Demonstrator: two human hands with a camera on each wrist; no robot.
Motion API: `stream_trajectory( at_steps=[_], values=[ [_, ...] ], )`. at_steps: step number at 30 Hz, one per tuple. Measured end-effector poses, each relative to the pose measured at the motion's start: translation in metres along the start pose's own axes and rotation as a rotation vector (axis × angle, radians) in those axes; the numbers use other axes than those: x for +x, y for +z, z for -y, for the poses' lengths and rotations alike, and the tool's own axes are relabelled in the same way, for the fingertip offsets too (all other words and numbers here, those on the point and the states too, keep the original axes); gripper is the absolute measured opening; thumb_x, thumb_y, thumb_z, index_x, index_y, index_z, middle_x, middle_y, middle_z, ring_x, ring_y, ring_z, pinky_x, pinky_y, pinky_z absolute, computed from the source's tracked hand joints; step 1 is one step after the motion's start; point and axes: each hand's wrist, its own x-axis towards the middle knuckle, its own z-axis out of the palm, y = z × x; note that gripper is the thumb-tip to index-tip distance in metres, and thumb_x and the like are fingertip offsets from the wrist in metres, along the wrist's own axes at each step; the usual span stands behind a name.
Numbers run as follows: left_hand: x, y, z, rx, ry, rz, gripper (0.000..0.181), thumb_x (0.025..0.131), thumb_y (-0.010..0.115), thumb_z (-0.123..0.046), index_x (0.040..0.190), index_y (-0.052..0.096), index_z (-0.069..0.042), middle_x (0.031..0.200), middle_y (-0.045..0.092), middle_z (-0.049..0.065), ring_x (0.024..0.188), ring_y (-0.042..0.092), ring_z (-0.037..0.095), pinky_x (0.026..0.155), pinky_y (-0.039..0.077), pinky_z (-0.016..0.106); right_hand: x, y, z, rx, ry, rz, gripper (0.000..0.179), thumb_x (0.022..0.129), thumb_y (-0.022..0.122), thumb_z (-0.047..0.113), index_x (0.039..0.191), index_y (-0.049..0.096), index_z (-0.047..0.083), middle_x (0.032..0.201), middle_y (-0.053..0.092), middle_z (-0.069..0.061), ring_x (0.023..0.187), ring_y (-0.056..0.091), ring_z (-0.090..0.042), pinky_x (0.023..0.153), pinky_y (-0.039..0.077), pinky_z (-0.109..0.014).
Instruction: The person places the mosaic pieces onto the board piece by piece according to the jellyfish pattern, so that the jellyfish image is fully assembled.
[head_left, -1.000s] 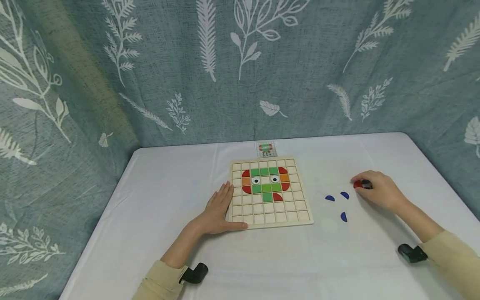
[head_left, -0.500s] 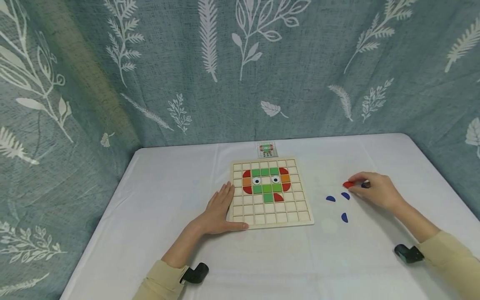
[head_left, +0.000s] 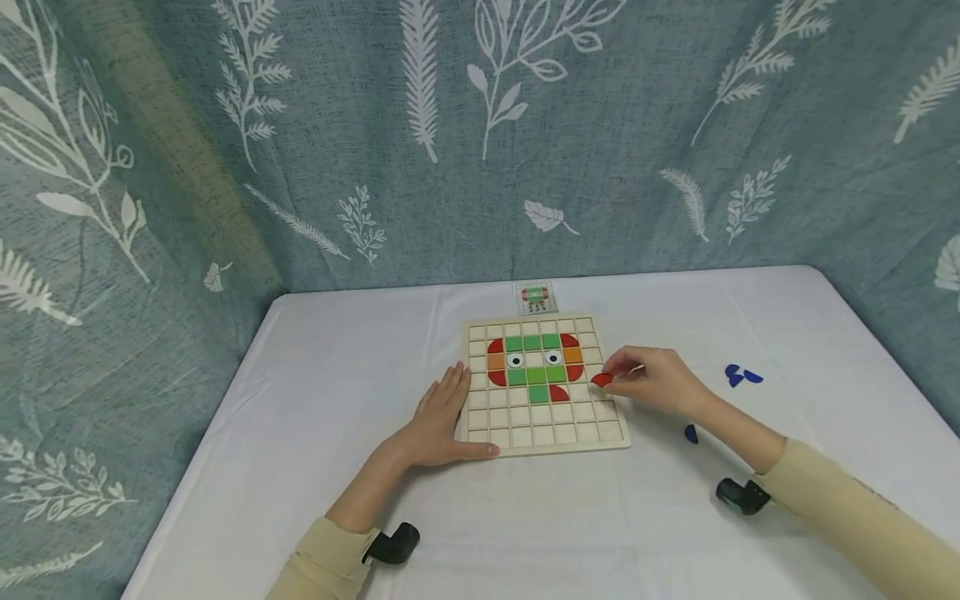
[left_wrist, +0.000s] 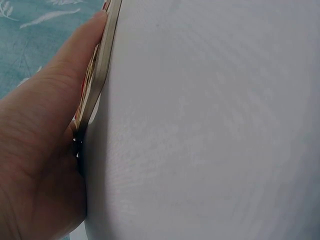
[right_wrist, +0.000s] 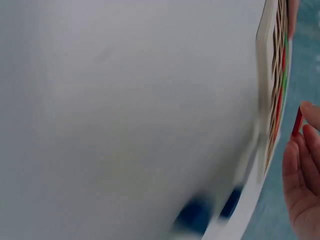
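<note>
My right hand (head_left: 652, 379) pinches a small red puzzle piece (head_left: 602, 379) between thumb and fingertips, over the right edge of the wooden grid board (head_left: 540, 437). In the right wrist view the red piece shows as a thin red edge. The board holds green, red and orange pieces and two eye pieces (head_left: 553, 357), forming a face; a red quarter-circle piece (head_left: 558, 393) lies beside the lowest green square. My left hand (head_left: 435, 421) rests at the board's left edge, fingers extended along it and the thumb on its front corner.
A small picture card (head_left: 536, 297) with a similar face lies behind the board. Several blue half-round pieces (head_left: 753, 377) lie to the right, and one blue piece (head_left: 692, 433) is nearer the right forearm. The white-covered table (head_left: 360, 358) meets a leaf-patterned curtain (head_left: 450, 208) at the back.
My right hand has carried the red piece left to the board. Two blue pieces that lay left of the hand are now farther right, in a cluster. My left hand stays put.
</note>
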Motion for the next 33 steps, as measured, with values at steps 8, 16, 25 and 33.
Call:
stream_trajectory(
  at_steps=[8, 16, 25, 33],
  values=[
    [0.000, -0.001, 0.001, -0.009, 0.006, 0.009, 0.122, 0.078, 0.073, -0.059, 0.155, -0.002, -0.001, 0.162, -0.008, 0.012, 0.148, -0.010, 0.024, 0.118, -0.002, 0.046, 0.027, 0.039, 0.033, 0.032, -0.175, 0.144, 0.012, 0.085, 0.077, 0.014, 0.095, 0.072, 0.010, 0.091, 0.069, 0.004, 0.082, 0.065, -0.010, 0.073, 0.055, -0.025],
    [-0.001, -0.002, 0.001, -0.019, 0.025, 0.002, 0.120, 0.079, 0.074, -0.057, 0.155, 0.000, 0.001, 0.162, -0.005, 0.015, 0.148, -0.008, 0.028, 0.117, -0.001, 0.050, 0.048, 0.066, 0.053, -0.129, -0.355, 0.182, 0.008, 0.086, 0.076, 0.017, 0.093, 0.073, 0.014, 0.092, 0.068, 0.006, 0.079, 0.058, -0.007, 0.069, 0.050, -0.023],
    [-0.001, -0.002, 0.002, -0.004, 0.019, 0.007, 0.122, 0.079, 0.073, -0.059, 0.155, -0.002, -0.002, 0.162, -0.008, 0.012, 0.148, -0.009, 0.025, 0.118, -0.001, 0.048, 0.056, 0.071, 0.056, -0.143, -0.443, 0.199, 0.007, 0.088, 0.074, 0.010, 0.094, 0.076, 0.011, 0.094, 0.072, 0.004, 0.091, 0.065, -0.014, 0.082, 0.051, -0.031],
    [-0.002, -0.002, 0.001, -0.016, 0.014, 0.002, 0.122, 0.078, 0.074, -0.059, 0.155, -0.001, 0.000, 0.162, -0.007, 0.013, 0.148, -0.009, 0.025, 0.118, -0.001, 0.047, 0.039, 0.046, 0.039, -0.016, -0.303, 0.111, 0.014, 0.094, 0.066, 0.008, 0.105, 0.074, 0.011, 0.109, 0.070, 0.000, 0.097, 0.064, -0.016, 0.079, 0.053, -0.031]
  ],
)
